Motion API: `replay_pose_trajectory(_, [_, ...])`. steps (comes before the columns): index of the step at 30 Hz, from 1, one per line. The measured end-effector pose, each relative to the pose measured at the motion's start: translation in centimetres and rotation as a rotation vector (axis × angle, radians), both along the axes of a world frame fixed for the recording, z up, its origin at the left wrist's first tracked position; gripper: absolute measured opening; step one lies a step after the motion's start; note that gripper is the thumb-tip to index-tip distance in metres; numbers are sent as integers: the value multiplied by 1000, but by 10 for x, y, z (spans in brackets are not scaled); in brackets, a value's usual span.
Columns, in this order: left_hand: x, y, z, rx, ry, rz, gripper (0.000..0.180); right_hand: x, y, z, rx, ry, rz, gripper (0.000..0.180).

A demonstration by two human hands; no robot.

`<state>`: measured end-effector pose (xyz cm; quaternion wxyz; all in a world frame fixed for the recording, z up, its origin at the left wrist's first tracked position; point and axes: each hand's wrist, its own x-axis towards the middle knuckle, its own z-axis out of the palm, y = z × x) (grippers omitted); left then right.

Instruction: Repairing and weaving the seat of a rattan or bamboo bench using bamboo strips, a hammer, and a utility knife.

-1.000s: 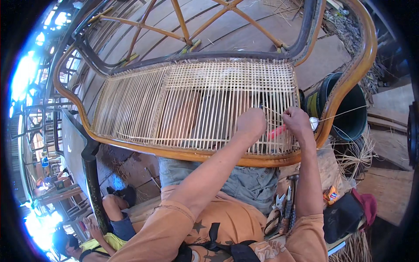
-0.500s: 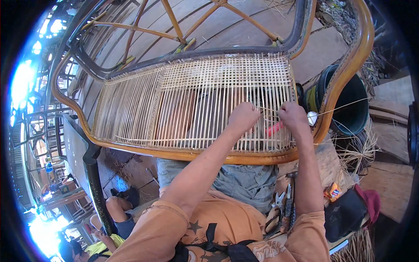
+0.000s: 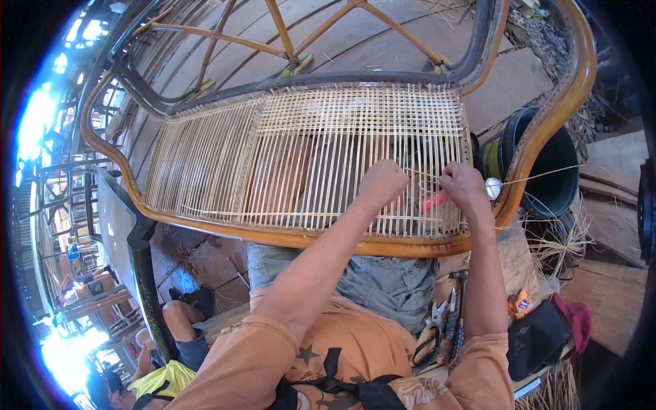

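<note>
Over the right half of a rattan bench seat, my left hand (image 3: 384, 184) is closed in a fist on a thin cane strand (image 3: 418, 173). My right hand (image 3: 466, 186), also closed, grips the strand a short way to the right. Beneath both hands run the lengthwise canes (image 3: 328, 184) of the seat. Toward the far edge they are crossed into a tight woven band (image 3: 355, 113). A pink-red object (image 3: 434, 201) shows beside my right hand; its kind is unclear. Close to my right wrist is a round white thing (image 3: 493, 187).
The curved rattan frame (image 3: 355, 244) rims the seat. A dark green bucket (image 3: 557, 171) stands at the right, near loose cane fibres (image 3: 564, 236). Pliers (image 3: 437, 313) and other hand tools lie by my right side, near an orange packet (image 3: 521, 303). Another person (image 3: 171, 376) sits at lower left.
The view has shifted slightly. Both hands stay closed over the same part of the seat, with the right a touch farther from the left.
</note>
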<state>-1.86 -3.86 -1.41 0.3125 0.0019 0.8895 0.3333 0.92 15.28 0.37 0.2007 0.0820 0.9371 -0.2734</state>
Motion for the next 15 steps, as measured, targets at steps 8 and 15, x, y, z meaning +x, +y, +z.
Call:
replay_pose_trajectory(8, [22,3,1,-230,334,-56,23,1,-18,1,74,-37,-64,25])
replay_pose_trajectory(15, [19,4,4,-242,200,-85,22,3,-18,5,71,-44,-56,24])
